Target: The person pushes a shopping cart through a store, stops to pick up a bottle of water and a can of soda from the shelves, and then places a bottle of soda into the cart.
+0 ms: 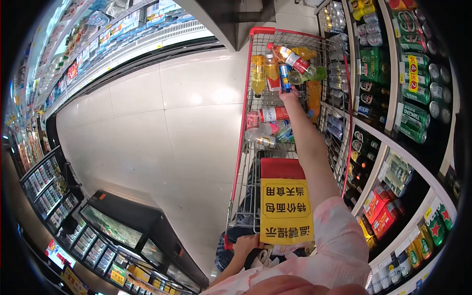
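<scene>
My right hand (pixel 289 93) reaches into the red-edged shopping cart (pixel 240 147), its fingers closed around a blue can (pixel 284 74). Close by lie a bottle of yellow drink (pixel 258 74), an orange-drink bottle (pixel 271 70), a red-labelled bottle (pixel 296 60) and a greenish bottle (pixel 310 74). Nearer to me in the cart are a red and white can (pixel 273 114) and several clear bottles (pixel 263 132). At the cart's near end, my left hand (pixel 247 243) is closed on the handle, partly hidden. A yellow sign (pixel 286 211) hangs by the red child-seat flap (pixel 281 168).
Beer shelves (pixel 393 113) with cans and bottles run close along the right. Pale tiled floor (pixel 187 123) lies left of the cart. A lit refrigerated case (pixel 162 37) stands at far left, and a dark chest unit (pixel 147 231) at lower left.
</scene>
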Available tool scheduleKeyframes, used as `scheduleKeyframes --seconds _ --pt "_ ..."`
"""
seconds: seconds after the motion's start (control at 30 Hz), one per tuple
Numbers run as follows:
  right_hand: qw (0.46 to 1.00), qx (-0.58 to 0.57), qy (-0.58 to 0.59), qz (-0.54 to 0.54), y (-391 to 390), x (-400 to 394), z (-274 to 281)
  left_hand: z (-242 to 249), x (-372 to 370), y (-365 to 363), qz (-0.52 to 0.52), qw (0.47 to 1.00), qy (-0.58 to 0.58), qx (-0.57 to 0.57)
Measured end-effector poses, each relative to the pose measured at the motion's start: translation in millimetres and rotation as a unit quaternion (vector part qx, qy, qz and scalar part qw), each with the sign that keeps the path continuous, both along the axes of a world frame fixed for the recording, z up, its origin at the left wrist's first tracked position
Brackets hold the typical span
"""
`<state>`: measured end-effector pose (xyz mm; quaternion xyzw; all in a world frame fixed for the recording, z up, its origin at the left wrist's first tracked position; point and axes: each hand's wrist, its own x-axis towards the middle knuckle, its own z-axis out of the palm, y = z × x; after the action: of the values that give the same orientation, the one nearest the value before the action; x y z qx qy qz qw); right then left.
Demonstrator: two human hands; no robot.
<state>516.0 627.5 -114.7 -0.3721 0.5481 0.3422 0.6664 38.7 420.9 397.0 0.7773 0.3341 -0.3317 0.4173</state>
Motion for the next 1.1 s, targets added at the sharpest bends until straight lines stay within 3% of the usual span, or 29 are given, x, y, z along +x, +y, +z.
scheduleKeyframes --seconds 0.2,0.3,0.4,0.47,0.5,0.53,0.63,0.7,0.77,0.8,0.83,0.87,0.93,1.0,1.03,1.1 --pt "0.996 0.043 -0.065 0.036 -18 -20 -18 5 8 2 0.002 1.0 0.003 0.018" --pt "0.99 0.052 -0.096 0.087 -20 -25 47 6 11 0 -0.012 0.999 0.046 0.022" --pt "0.951 -0.162 -0.223 0.141 -14 -39 120 14 25 6 -0.021 0.996 0.084 0.015" --pt "0.9 -0.241 -0.334 0.146 -23 -46 124 15 25 6 0.005 0.998 0.064 0.013" --pt "0.87 -0.243 -0.397 0.16 -43 -50 100 12 22 6 0.009 0.998 0.06 0.016" --pt "0.86 -0.224 -0.436 0.141 -53 -52 121 9 21 6 0.012 0.998 0.055 0.021" --pt "0.833 -0.134 -0.524 0.121 -89 -66 208 1 20 12 0.046 0.997 0.04 0.048" --pt "0.801 -0.224 -0.507 0.226 -119 -69 262 4 26 22 0.101 0.994 0.019 0.047" --pt "0.795 -0.19 -0.531 0.221 -150 -70 315 -7 28 30 0.119 0.989 -0.035 0.077" --pt "0.772 -0.202 -0.55 0.246 -166 -70 352 -9 27 38 0.093 0.99 -0.051 0.094" --pt "0.684 -0.298 -0.592 0.305 -175 -71 439 -8 30 46 0.063 0.99 -0.067 0.105" --pt "0.66 -0.304 -0.608 0.321 -191 -71 497 -8 34 52 0.027 0.99 -0.084 0.113" --pt "0.749 -0.234 -0.55 0.284 -219 -75 567 8 50 70 -0.011 0.981 -0.128 0.148" --pt "0.737 -0.184 -0.606 0.237 -254 -74 628 44 78 96 -0.017 0.955 -0.258 0.148" --pt "0.669 -0.259 -0.641 0.272 -276 -69 644 78 101 105 -0.018 0.953 -0.267 0.139" --pt "0.546 -0.34 -0.717 0.268 -306 -68 729 142 151 119 -0.034 0.946 -0.297 0.126"
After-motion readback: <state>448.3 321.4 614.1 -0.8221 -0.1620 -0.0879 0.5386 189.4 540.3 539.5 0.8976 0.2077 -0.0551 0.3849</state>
